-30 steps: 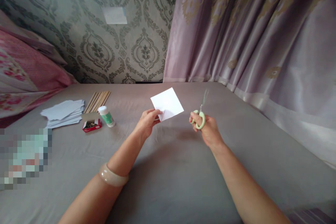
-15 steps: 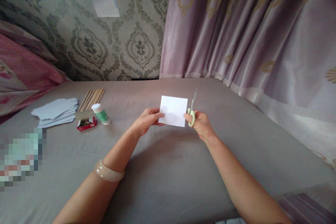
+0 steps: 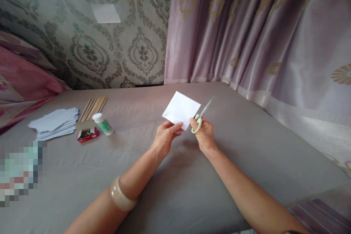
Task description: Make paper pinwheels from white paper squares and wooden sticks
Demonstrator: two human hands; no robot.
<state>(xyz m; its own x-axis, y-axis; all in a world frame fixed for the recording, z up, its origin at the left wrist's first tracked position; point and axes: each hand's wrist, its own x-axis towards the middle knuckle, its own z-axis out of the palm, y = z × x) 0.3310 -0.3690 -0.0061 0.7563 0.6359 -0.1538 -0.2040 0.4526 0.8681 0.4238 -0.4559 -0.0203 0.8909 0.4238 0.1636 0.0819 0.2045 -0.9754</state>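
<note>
Paper [image 3: 181, 106] in left hand [image 3: 164, 137], scissors [image 3: 204, 109] in right hand [image 3: 205, 135]

Left hand: closed on the white four-sided paper, thumb on the upper face near the lowest corner, fingers behind. Paper held up off the grey cloth [image 3: 82, 175], at the middle of the view and directly ahead of the wearer, one corner pointing away. Pale bangle [image 3: 122, 197] around the left forearm.

Right hand: closed around the light green handles of the scissors, thumb in the near loop. Blades brought together, pointing forward and to the right, just beside the right-hand corner of the paper. Contact between the right thumb tip and the paper edge: cannot be settled from this angle.

Surroundings, left part of the cloth: loose stack of white sheets [image 3: 55, 122], edges uneven; row of wooden sticks [image 3: 94, 109] behind and to its right. Nearer the wearer than the sticks, red box [image 3: 87, 134], open, small items inside. Just right of the box, white-capped bottle [image 3: 103, 124] with a green label.

Background: patterned wallpaper [image 3: 142, 51] bearing one pale sheet [image 3: 106, 13]; mauve curtain [image 3: 214, 25] with gold motifs at right; pink fabric [image 3: 24, 73] at far left. Purple striped fabric [image 3: 320, 215] at lower right.
</note>
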